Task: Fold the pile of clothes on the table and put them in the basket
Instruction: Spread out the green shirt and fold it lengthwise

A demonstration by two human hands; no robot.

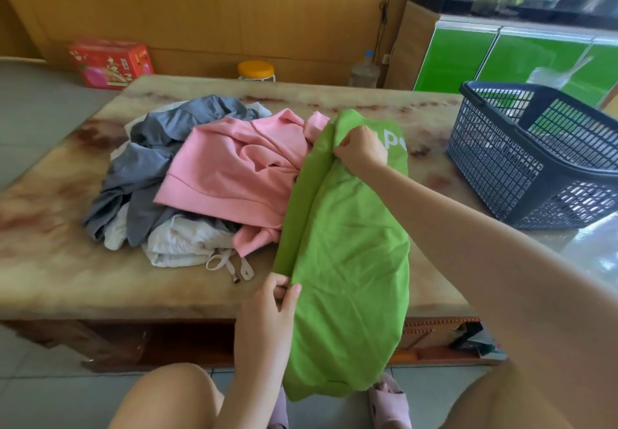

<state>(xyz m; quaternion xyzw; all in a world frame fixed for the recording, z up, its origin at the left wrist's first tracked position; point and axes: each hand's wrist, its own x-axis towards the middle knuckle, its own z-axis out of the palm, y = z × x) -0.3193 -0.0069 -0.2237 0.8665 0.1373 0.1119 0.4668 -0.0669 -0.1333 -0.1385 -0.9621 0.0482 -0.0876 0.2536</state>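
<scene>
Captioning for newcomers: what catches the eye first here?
The bright green cloth garment hangs over the near edge of the beige marbled table, left hand pinching its near fold, right hand its far end. To its left lies a crumpled pink, grey and white clothes pile; a dark blue plastic basket sits at right.

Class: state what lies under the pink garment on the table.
A grey garment and a white garment stick out from beneath the pink garment. Whatever lies under its middle is covered.
</scene>
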